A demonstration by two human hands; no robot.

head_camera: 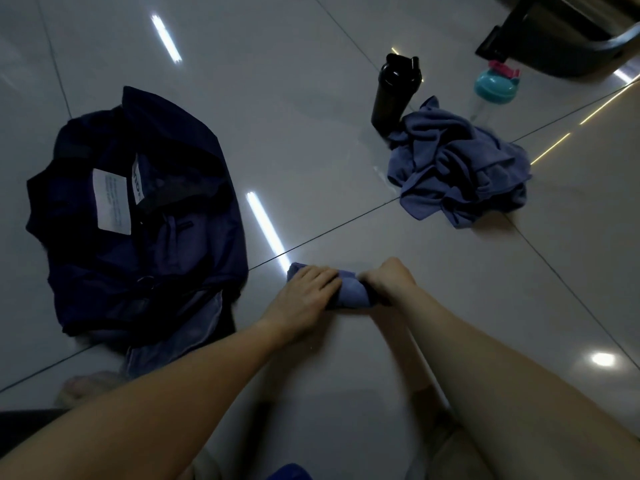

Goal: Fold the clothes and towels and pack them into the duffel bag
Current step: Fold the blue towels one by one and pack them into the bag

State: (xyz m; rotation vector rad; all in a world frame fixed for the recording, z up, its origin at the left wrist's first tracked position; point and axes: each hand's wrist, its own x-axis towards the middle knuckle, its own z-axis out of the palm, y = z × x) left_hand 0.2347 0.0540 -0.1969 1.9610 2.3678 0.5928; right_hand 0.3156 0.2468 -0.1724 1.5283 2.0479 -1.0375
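A small blue towel [349, 295], folded into a compact bundle, lies on the tiled floor in front of me. My left hand [308, 289] lies flat on its left part, fingers straight and pressing down. My right hand [388, 280] grips the towel's right end with curled fingers. The navy duffel bag [138, 216] lies open on the floor to the left, with white labels showing inside. A crumpled blue-purple garment [457, 171] lies in a heap at the right, farther away.
A black shaker bottle [394, 93] stands beside the crumpled heap. A clear bottle with a teal and pink lid [493, 84] stands behind it. A dark piece of furniture [561, 32] fills the top right corner. Glossy floor tiles [311, 150] lie between bag and heap.
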